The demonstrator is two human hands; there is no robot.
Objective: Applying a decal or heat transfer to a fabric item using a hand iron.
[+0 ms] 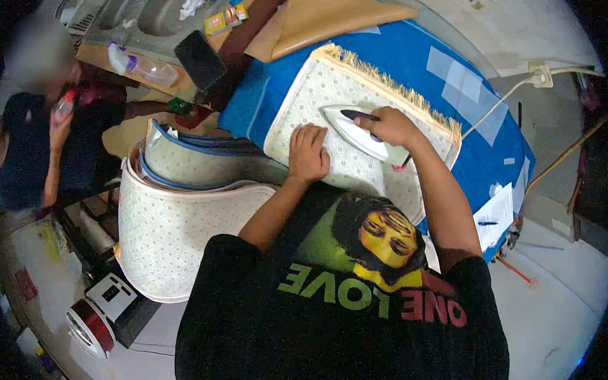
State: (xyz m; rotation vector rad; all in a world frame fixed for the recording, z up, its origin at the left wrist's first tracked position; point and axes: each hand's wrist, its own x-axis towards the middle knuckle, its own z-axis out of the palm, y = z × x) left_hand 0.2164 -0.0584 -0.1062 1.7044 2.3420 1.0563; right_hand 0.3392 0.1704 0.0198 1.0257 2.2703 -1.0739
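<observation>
A pale dotted rug (312, 86) with a fringed far edge lies dotted side up on a blue cloth (416, 43). My right hand (390, 127) is closed around the dark handle of a white iron (356, 136), whose tip points to the far left. The iron's soleplate is hidden; it appears to rest on the rug. Beside it, my left hand (308, 154) lies flat on the rug, fingers stretched out and holding nothing.
Several curled rugs (182, 231) stand at my left. Beyond them, another person (51, 148) holds a bottle. A black phone-like slab (201, 61) and folded brown sheet (336, 13) lie at the back. A white cord (495, 101) and paper (501, 210) are at the right.
</observation>
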